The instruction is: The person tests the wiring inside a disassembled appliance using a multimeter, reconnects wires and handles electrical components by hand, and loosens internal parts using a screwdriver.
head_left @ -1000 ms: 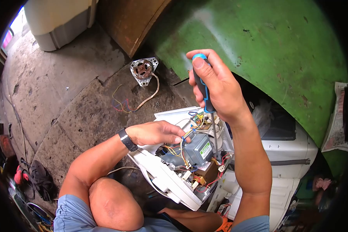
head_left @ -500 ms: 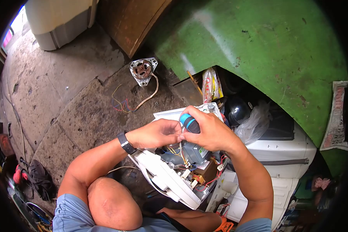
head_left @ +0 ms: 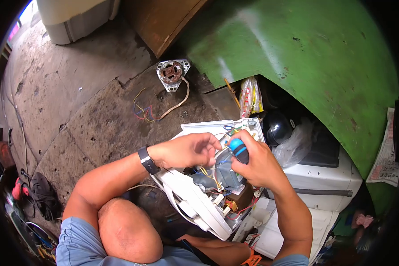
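Note:
My right hand [head_left: 259, 162] is wrapped round the blue-and-black handle of a screwdriver [head_left: 239, 150]; its shaft does not show clearly. Facing it is my left hand [head_left: 188, 150], slightly blurred, with fingers curled and apart and nothing visible between them. Both hands are above an opened white appliance panel [head_left: 193, 204], tilted in front of my knees. Inside it lie a grey plastic housing [head_left: 228, 174], yellow, blue and white wires [head_left: 216, 177] and a brown block [head_left: 244, 197].
A rusty motor [head_left: 172, 74] with a cable and loose coloured wires lies on the stained concrete floor [head_left: 88, 119]. Right of my hands are a white appliance body [head_left: 323, 184], a clear plastic bag [head_left: 295, 144] and a black rounded object [head_left: 279, 126]. A green sheet [head_left: 314, 57] slopes behind.
My hands have moved apart, the left fingers coming away from the right hand. The screwdriver has shifted right and slightly down with my right hand. The camera view has also shifted a little.

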Motion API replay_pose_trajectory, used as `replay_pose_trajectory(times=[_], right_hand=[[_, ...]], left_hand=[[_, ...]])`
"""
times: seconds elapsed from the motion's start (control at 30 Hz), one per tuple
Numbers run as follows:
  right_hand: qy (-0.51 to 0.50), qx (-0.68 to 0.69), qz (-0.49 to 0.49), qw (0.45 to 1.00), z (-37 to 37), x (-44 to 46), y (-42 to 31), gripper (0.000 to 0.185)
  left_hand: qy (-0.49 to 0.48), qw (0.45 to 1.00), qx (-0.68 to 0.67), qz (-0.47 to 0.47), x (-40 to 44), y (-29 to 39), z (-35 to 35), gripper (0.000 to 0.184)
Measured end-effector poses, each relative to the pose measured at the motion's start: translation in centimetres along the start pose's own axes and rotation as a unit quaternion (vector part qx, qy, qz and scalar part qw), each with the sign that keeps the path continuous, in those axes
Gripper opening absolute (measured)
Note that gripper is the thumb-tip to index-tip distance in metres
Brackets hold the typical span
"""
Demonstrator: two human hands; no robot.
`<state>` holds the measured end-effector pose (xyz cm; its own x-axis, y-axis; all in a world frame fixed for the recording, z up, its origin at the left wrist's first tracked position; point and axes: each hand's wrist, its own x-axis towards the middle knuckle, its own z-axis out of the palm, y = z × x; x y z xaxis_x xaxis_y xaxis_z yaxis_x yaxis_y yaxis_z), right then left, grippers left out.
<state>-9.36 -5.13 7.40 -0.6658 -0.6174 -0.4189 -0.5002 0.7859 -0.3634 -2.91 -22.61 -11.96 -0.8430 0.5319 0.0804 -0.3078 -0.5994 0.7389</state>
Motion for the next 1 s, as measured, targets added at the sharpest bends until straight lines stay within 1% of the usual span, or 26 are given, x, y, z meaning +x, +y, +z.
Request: replay_pose_trajectory(times=[0.03, 0.07, 0.13, 0.17, 0.23, 0.27, 0.33, 0.4, 0.47, 0.53, 0.63, 0.73, 0.77, 0.83, 0.87, 0.93, 0.97, 1.0], right_hand=[[-0.005, 0.022, 0.012, 1.0, -0.1, -0.2, -0.3, 0.041], [-0.008, 0.022, 0.012, 1.0, 0.0, 0.0, -0.3, 0.041], [-0.009, 0.004, -0.014, 1.0, -0.1, 0.5, -0.1, 0.04], [-0.011, 0.004, -0.015, 1.0, -0.4, 1.0, -0.1, 0.04], [-0.039, -0.036, -0.023, 0.998, -1.6, 2.1, -0.5, 0.04], [-0.043, -0.037, -0.022, 0.998, -2.0, 2.9, -1.1, 0.04], [0.054, 0.001, -0.057, 0.997, -2.8, 4.6, -2.9, 0.043], [0.131, 0.03, -0.099, 0.986, -3.2, 6.7, -4.7, 0.047], [0.163, 0.088, -0.137, 0.973, -3.2, 9.3, -6.7, 0.05], [0.182, 0.141, -0.16, 0.96, -2.8, 11.9, -8.6, 0.053], [0.185, 0.189, -0.163, 0.95, -1.0, 15.8, -9.7, 0.056], [0.156, 0.213, -0.137, 0.955, 0.8, 18.2, -9.7, 0.057], [0.146, 0.209, -0.14, 0.957, 1.4, 18.8, -9.6, 0.056], [0.142, 0.177, -0.134, 0.965, 2.5, 19.0, -9.9, 0.055], [0.138, 0.156, -0.135, 0.969, 3.0, 19.0, -9.7, 0.056], [0.134, 0.12, -0.122, 0.976, 3.5, 18.7, -9.7, 0.054], [0.135, 0.119, -0.12, 0.976, 3.7, 18.7, -9.7, 0.054], [0.133, 0.127, -0.12, 0.976, 3.8, 18.7, -9.7, 0.056]], left_hand=[[-0.005, 0.999, -0.052, 0.004, 0.1, -0.1, -0.8, 0.033], [-0.005, 0.997, -0.067, 0.025, -0.2, 0.1, -1.4, 0.033], [0.029, 0.997, 0.059, 0.051, -0.3, 0.2, -1.8, 0.032], [0.03, 0.997, 0.058, 0.052, -0.5, 0.5, -2.0, 0.032], [0.018, 0.97, 0.236, 0.051, -1.0, 0.8, -2.0, 0.03], [0.02, 0.971, 0.233, 0.051, -1.0, 0.6, -2.1, 0.03], [0.046, 0.963, 0.252, 0.087, -0.9, 0.2, -2.1, 0.028], [0.058, 0.965, 0.239, 0.094, -0.9, 0.3, -1.9, 0.03], [0.067, 0.966, 0.227, 0.101, -0.8, 0.5, -1.3, 0.033], [0.098, 0.974, 0.167, 0.114, -0.7, 0.3, -0.4, 0.033], [0.099, 0.973, 0.166, 0.123, -0.8, 0.3, -0.1, 0.033], [0.087, 0.974, 0.177, 0.113, -0.8, 0.3, -0.3, 0.032], [0.084, 0.974, 0.177, 0.114, -0.8, 0.2, -0.3, 0.032], [0.074, 0.982, 0.161, 0.071, -0.7, -0.1, -0.4, 0.029], [0.071, 0.982, 0.161, 0.072, -0.7, -0.3, -0.3, 0.029], [0.096, 0.983, 0.131, 0.089, -0.8, -0.7, 0.2, 0.027], [0.095, 0.983, 0.13, 0.089, -0.6, -1.2, 0.1, 0.027], [0.111, 0.979, 0.132, 0.111, -0.4, -1.7, 0.0, 0.027]])
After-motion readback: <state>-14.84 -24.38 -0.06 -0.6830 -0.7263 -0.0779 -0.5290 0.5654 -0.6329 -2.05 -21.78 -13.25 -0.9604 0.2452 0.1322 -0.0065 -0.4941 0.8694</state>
